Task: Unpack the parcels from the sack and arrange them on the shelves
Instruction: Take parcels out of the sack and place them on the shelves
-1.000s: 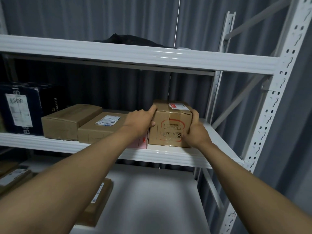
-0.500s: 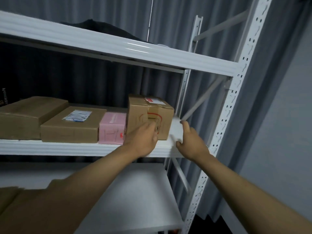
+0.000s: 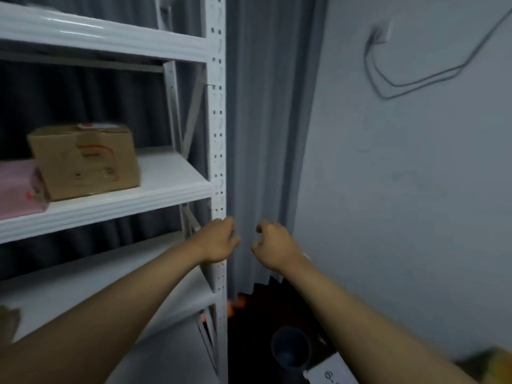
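A brown cardboard parcel [image 3: 83, 159] with a red-marked label stands on the middle white shelf [image 3: 155, 189], beside a pink parcel [image 3: 19, 187] at the left edge. My left hand [image 3: 219, 239] hangs in front of the shelf's white upright post, fingers loosely curled, holding nothing. My right hand [image 3: 273, 245] is just to its right before the grey curtain, fingers also loosely curled and empty. Both hands are well below and to the right of the brown parcel. The sack is not clearly visible.
The perforated upright post [image 3: 217, 134] marks the rack's right end. A grey curtain [image 3: 263, 134] and a pale wall [image 3: 401, 176] with hanging cables lie to the right. A dark round tube [image 3: 291, 349] and a brownish-yellow object [image 3: 496, 364] sit low right. A lower shelf [image 3: 166, 275] is below.
Both hands let go of the brown parcel, which stays on the middle shelf, and pulled back and down to the right. The view swung right toward the wall.
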